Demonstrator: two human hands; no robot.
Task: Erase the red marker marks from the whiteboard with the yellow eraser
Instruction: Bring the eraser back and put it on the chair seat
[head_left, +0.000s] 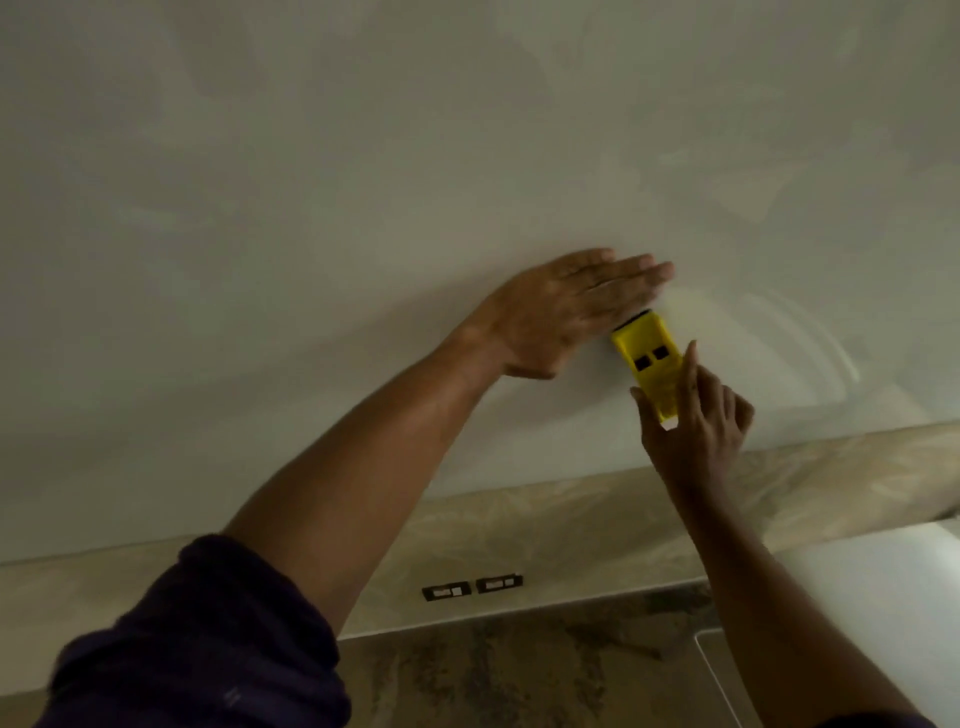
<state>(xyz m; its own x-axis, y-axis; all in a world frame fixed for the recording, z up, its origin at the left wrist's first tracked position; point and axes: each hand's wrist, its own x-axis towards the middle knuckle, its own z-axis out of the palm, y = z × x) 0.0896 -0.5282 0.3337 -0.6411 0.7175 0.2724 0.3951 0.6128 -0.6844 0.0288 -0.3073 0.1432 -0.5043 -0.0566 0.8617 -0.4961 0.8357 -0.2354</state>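
Nearest the lens: dark purple sleeve (208, 644), pushed up above the elbow of the left arm, which reaches forward and to the right. Right hand (693, 421): fingers closed round the lower end of the yellow eraser (649, 364), thumb on its left edge, index finger running up its right edge, the remaining fingers curled behind. Eraser: yellow plastic body with two small dark rectangular openings on its back, tilted with its upper end leaning left, a dark strip showing at that upper end; its underside lies against the whiteboard (363, 182). Left hand (566, 306): flat, fingers straight and pressed together, palm laid on the board just beside and above the eraser's upper end, fingertips pointing right; whether it touches the eraser cannot be told. Whiteboard: fills most of the view, pale, with faint cloudy smears and curved wipe streaks (810, 343) to the right of the eraser; no clear red mark can be made out on it. Below the board: beige marbled wall band (831, 483), carrying two small dark rectangular fittings (470, 586) side by side. Lower right corner: white object (893, 571), partly out of view, not identifiable.
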